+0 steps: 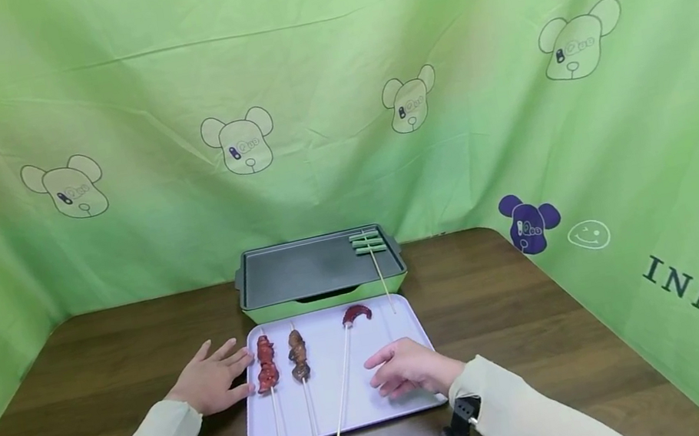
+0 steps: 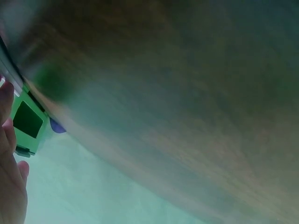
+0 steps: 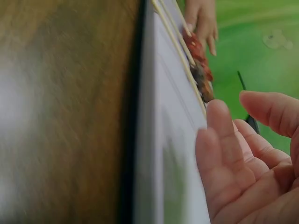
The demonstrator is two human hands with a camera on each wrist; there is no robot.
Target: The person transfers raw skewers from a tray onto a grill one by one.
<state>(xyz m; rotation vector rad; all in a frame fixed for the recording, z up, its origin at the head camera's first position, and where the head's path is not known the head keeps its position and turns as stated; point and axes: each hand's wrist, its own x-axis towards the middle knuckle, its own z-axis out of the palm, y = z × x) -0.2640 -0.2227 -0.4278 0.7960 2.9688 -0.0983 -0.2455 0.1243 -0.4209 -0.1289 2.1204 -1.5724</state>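
Note:
My left hand point(image 1: 212, 378) rests at the left rim of a pale lilac tray point(image 1: 388, 398), fingers spread. Over the tray's right half is my right hand point(image 1: 411, 368), its fingers loosely bent and holding nothing, as the right wrist view also shows. On the tray lie a skewer of red meat pieces point(image 1: 266, 361), a skewer of brown pieces point(image 1: 298, 355) and, slanting, a skewer with one curved dark red piece point(image 1: 356, 313) at its tip. A skewer of green pieces point(image 1: 368, 244) lies on the right side of the grill plate point(image 1: 296, 270), its stick reaching over the tray.
The green-sided grill point(image 1: 275, 312) stands behind the tray, close to the green curtain point(image 1: 292, 49). Brown wooden table point(image 1: 497, 301) surrounds the tray. Several stick ends overhang the tray's front edge. A black device point(image 1: 459, 425) is strapped to the right wrist.

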